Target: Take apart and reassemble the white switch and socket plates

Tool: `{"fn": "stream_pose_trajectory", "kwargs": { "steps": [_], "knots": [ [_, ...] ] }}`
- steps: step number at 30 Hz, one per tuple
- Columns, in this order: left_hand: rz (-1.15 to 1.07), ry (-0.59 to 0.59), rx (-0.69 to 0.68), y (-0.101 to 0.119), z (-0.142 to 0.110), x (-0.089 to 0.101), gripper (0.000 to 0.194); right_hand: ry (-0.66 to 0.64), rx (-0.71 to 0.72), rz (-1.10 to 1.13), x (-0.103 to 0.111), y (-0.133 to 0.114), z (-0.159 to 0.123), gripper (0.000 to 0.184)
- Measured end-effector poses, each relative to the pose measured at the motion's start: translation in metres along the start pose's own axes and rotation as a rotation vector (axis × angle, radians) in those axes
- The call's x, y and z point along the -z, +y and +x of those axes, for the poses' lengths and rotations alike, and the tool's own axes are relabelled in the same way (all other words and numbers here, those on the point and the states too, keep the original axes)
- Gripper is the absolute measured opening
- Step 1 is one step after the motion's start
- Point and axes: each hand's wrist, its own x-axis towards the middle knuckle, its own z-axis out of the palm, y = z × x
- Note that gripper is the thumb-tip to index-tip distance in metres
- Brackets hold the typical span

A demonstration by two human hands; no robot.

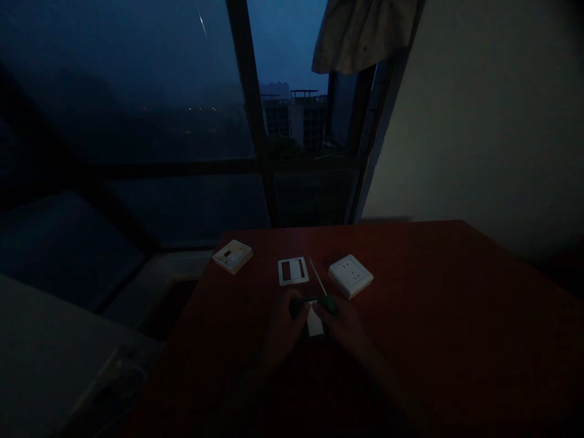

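Note:
Close to the table's front, my left hand [288, 325] and my right hand [347, 328] both grip a light switch [314, 321] with a white rocker and what looks like a dark body. Both thumbs press near its top end; the other fingers are mostly hidden in the dimness. A screwdriver [318, 275] with a green handle points away, its handle against my right hand; whether the fingers hold it, I cannot tell. Just beyond my hands lies a white switch cover frame [281, 272] with a rectangular opening. Right of it sits a white wall socket [350, 274] on a thick box.
A white box-shaped fitting [232, 255] with a small dark opening lies near the left edge of the reddish table [433, 286]. Windows [159, 121] stand behind the table, with a curtain [365, 33] above. A pale wall [479, 121] rises on the right. The room is dim.

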Motion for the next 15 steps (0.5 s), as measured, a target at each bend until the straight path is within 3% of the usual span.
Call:
{"fn": "stream_pose_trajectory", "kwargs": {
  "steps": [4, 8, 15],
  "knots": [
    [0.055, -0.016, -0.056, 0.000, 0.005, 0.004, 0.015, 0.015, -0.015, -0.014, 0.000, 0.001, 0.002, 0.034],
    [0.225, -0.060, -0.122, 0.010, 0.019, 0.019, 0.019, 0.023, -0.038, -0.033, 0.000, 0.001, 0.004, 0.035],
    [0.387, -0.074, -0.047, 0.011, 0.066, 0.039, 0.020, 0.014, -0.077, -0.033, 0.000, 0.001, 0.003, 0.027]
  ]
}}
